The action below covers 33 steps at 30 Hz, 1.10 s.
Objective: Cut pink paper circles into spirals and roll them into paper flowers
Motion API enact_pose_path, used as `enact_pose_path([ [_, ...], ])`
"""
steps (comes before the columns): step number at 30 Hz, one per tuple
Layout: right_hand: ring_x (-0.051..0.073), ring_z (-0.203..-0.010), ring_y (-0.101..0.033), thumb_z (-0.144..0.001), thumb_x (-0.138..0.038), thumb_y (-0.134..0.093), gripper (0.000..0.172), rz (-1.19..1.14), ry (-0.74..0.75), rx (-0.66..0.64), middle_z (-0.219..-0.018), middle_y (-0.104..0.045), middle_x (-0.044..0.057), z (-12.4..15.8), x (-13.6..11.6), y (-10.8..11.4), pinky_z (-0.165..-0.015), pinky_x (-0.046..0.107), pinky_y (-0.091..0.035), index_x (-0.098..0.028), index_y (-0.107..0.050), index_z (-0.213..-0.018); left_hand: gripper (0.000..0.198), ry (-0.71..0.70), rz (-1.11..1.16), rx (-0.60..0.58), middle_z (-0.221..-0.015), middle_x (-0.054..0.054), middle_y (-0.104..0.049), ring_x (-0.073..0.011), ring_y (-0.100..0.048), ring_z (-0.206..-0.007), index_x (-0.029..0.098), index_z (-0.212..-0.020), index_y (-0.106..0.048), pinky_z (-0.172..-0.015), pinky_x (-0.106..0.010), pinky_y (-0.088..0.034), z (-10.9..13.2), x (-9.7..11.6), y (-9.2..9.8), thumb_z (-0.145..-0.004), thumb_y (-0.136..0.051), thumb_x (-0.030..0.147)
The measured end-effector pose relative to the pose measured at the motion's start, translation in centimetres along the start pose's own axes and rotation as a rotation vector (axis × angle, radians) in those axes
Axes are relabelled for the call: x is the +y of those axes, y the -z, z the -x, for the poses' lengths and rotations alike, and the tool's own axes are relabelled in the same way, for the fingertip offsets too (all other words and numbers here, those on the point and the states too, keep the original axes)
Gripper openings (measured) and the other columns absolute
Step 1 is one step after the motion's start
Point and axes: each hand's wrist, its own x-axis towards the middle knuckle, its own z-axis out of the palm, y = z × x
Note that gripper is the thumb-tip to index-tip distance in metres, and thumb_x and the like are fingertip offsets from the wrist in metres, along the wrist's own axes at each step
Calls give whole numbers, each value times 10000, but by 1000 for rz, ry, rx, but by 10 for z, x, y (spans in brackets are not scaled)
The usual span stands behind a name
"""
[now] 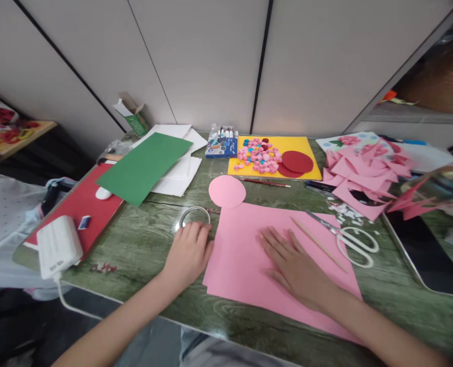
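Observation:
My left hand [189, 255] is at a roll of clear tape [196, 210] lying on the table, its curled fingers over the roll's near edge. My right hand [293, 267] lies flat on a small stack of pink paper [242, 265], fingers stretched out and slightly blurred. Right of that hand, a thin wooden stick [318, 243] rests on the pink paper. A pair of white-handled scissors [358, 246] lies partly across the paper's right edge, blades pointing away. A round pink paper piece [227, 191] touches the stack's far left corner.
Behind are yellow paper [312, 148] with pompoms [260, 155] and red circles [297, 161], and a marker box [221, 145]. Green paper [146, 165], a red sheet [73, 204] and a power bank [59, 247] lie left. Pink scraps [364, 173] and a phone [425, 250] sit right.

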Motion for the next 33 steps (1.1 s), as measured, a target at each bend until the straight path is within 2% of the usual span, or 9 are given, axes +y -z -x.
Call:
enact_pose_path([
  [4,270,-1200,-410,-892,-296,-386,408,43,-194,87,-1269,-523,140,9,18,14,-946,425,-326,-113,-468,-1248,188,53,-84,-82,-906,-98,-543,-242,-502,-857,155,-911,-539,-726,-368,-371,-4,-14,-6,-862,-388,257],
  [7,270,-928,-543,-882,-286,-425,274,193,-460,12,-1000,-622,122,19,33,22,-762,407,-364,-156,-570,-1075,150,41,-65,-79,-822,-77,-554,-226,-521,-807,159,-817,-505,-710,-360,-351,-6,-17,-8,-859,-381,233],
  [9,263,-868,-552,-887,-266,-419,232,261,-525,-24,-910,-620,111,26,40,21,-712,387,-345,-156,-576,-1018,143,53,-10,-62,-768,-57,-559,-212,-530,-761,159,-795,-471,-714,-364,-344,-8,-15,-4,-864,-371,233],
  [14,225,-796,-574,-887,-228,-416,170,180,-573,-29,-868,-622,88,34,55,13,-663,334,-331,-167,-558,-959,103,52,324,-71,-667,-4,-507,-166,-480,-644,177,-807,-406,-681,-330,-347,-18,8,26,-863,-371,255],
  [17,191,-747,-579,-888,-263,-424,186,-15,-533,7,-856,-633,73,26,73,19,-649,301,-354,-156,-535,-992,101,91,704,-96,-620,33,-424,-128,-415,-585,194,-819,-367,-590,-264,-322,-23,25,39,-875,-349,276],
  [20,203,-826,-554,-890,-260,-426,200,-9,-414,105,-897,-622,79,6,96,28,-712,315,-366,-157,-551,-1006,134,189,1121,-165,-591,59,-330,-92,-337,-535,202,-829,-368,-526,-221,-279,-29,43,41,-880,-357,325],
  [24,236,-894,-519,-885,-205,-437,174,125,-279,60,-900,-626,79,-21,115,28,-747,359,-342,-172,-600,-937,106,285,1442,-162,-588,61,-288,-78,-300,-536,190,-808,-410,-512,-200,-272,-40,64,32,-834,-422,292],
  [29,254,-945,-521,-883,-158,-426,265,140,-317,178,-1016,-630,121,-23,84,36,-796,416,-348,-152,-579,-1099,216,207,1359,-174,-656,21,-422,-91,-339,-583,162,-827,-546,-546,-221,-296,-41,75,17,-860,-402,320],
  [33,190,-999,-560,-904,-248,-419,291,-252,-273,277,-1087,-631,70,-9,27,60,-845,339,-440,-216,-566,-1153,237,80,1125,-155,-652,9,-463,-117,-391,-633,172,-829,-546,-585,-239,-318,-33,78,9,-881,-387,340],
])
